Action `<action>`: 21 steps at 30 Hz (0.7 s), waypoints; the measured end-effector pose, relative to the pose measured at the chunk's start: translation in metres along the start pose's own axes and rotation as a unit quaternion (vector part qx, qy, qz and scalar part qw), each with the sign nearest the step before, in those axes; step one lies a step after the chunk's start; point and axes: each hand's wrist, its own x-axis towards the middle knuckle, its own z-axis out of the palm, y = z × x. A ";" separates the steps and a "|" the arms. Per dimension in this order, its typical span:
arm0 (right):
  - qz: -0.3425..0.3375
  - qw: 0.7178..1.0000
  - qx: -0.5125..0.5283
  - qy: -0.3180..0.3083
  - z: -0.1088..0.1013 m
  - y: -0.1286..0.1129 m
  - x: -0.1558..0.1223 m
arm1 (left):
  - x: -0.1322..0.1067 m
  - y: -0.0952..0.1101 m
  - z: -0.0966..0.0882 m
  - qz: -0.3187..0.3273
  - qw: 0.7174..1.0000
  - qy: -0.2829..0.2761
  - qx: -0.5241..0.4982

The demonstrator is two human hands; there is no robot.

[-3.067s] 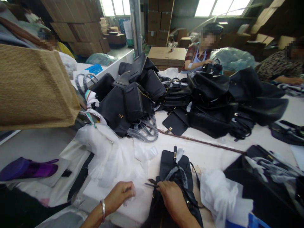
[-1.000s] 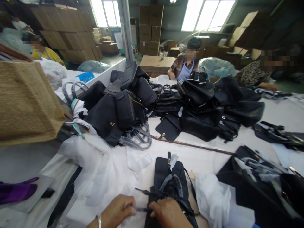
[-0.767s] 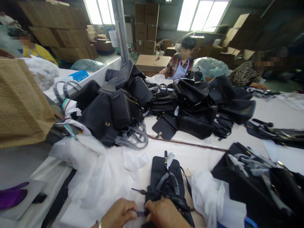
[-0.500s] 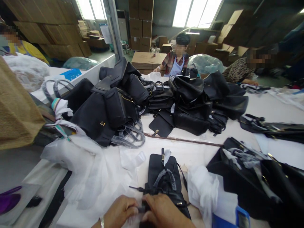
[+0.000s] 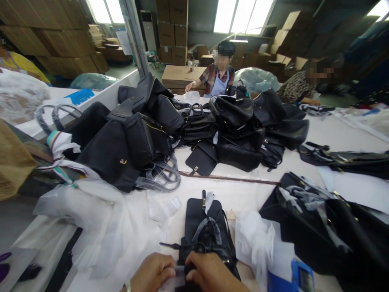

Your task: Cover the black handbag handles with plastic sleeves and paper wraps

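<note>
A small black bag lies on the white table right in front of me, its flap and strap pointing away. A thin black cord sticks out to its left. My left hand and my right hand meet at the bag's near left edge, fingers pinched together on a small pale piece at the bag's edge; what that piece is I cannot make out. Both hands are cut off by the bottom of the picture.
White wrapping sheets lie to the left and more white wrapping to the right. Heaps of black bags fill the far table, and another black bag lies at right. Two people work beyond. Cardboard boxes stand behind.
My view has tilted up and to the right. My hands came together at the bag's near edge and now stay pinched there.
</note>
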 end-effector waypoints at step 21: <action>0.003 0.978 0.208 0.010 -0.007 0.000 -0.002 | 0.016 0.032 0.007 0.026 0.999 0.021 -0.023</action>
